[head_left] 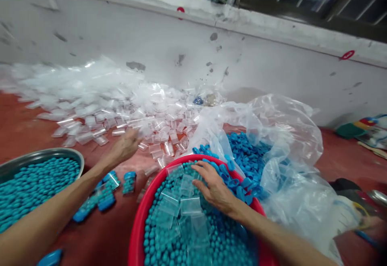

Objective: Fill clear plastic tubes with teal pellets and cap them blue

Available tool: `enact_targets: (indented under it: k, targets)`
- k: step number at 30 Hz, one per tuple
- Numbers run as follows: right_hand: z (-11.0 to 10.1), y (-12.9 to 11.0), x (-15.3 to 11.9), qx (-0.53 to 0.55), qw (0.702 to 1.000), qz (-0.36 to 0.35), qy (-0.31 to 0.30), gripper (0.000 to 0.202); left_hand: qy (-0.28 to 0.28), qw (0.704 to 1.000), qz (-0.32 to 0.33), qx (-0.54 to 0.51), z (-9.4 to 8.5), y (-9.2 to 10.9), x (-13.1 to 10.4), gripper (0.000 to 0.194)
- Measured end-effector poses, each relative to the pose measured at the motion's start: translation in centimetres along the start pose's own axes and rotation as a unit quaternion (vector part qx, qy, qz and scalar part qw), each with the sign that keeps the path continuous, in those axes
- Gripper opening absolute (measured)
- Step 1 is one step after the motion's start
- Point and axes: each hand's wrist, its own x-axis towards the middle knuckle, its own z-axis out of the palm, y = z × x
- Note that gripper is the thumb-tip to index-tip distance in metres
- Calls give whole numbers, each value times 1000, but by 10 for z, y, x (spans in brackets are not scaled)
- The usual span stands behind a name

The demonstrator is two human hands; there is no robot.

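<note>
Head view: left hand (128,143) blurred at near edge of small clear plastic cases (121,108) heaped on red floor (116,233); grip cannot be told. Right hand (215,187), fingers loosely spread, over round red plastic tub (139,217), small teal beads (225,235) and more cases inside.

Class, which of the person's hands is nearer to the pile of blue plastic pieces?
Right. The right hand is over the red tub, beside the blue pieces; the left hand is farther off, by the clear containers.
</note>
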Motion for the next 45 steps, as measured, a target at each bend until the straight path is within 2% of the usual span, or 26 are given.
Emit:
enact_targets:
  k: [2, 4, 6, 9, 12, 14, 19, 20, 22, 25, 26, 28, 30, 33, 36, 38, 40, 43, 45]
  targets:
    - [-13, -13, 0, -1, 999, -18, 46, 44, -43, 998, 25, 24, 3, 30, -30, 26]
    - [-25, -28, -2, 5, 997, -52, 63, 53, -148, 986, 68, 33, 13, 60, -64, 29]
    - [-33, -40, -7, 18, 995, -90, 29, 55, -227, 968, 108, 23, 27, 87, -96, 26]
    - [-38, -46, -19, 52, 991, -110, -46, 37, -291, 953, 87, -2, 46, 116, -130, 30]
    - [-40, -44, -36, 95, 992, -70, -43, 22, -371, 926, 17, -70, 57, 131, -146, 45]
    - [-44, -41, -48, 134, 990, -35, -38, 17, -401, 909, -20, -111, 58, 135, -151, 51]
    - [-56, -22, -62, 241, 969, 22, -45, 14, -447, 871, -103, -174, 43, 125, -156, 59]
    - [-57, -18, -60, 252, 967, 34, -34, 14, -433, 873, -119, -192, 39, 121, -156, 58]
    - [-55, -12, -55, 235, 971, 46, 17, 15, -368, 885, -143, -248, 38, 115, -158, 53]
    - [-44, -21, -46, 173, 980, 23, 96, 24, -223, 886, -161, -372, 54, 115, -160, 42]
    - [-39, -28, -45, 173, 980, 19, 100, 29, -165, 880, -162, -415, 63, 118, -161, 39]
    - [-25, -43, -46, 223, 972, 33, 62, 38, -55, 861, -160, -480, 83, 125, -162, 37]
    - [-9, -53, -50, 307, 951, 43, 0, 45, 9, 843, -158, -514, 101, 131, -164, 38]
    - [8, -56, -61, 382, 922, 67, -20, 45, 9, 840, -154, -520, 114, 135, -167, 38]
    - [11, -47, -75, 354, 931, 91, -21, 33, 33, 870, -141, -472, 107, 131, -162, 35]
    - [9, -41, -82, 340, 934, 103, -37, 26, 63, 924, -102, -364, 98, 127, -153, 33]
    - [7, -35, -85, 364, 921, 130, -51, 23, 64, 969, -52, -231, 90, 123, -142, 33]
    - [7, -29, -82, 401, 901, 161, -28, 21, 71, 991, 2, -116, 84, 124, -134, 32]
    - [5, -27, -78, 407, 898, 167, -2, 22, 70, 994, 74, -34, 84, 129, -141, 35]
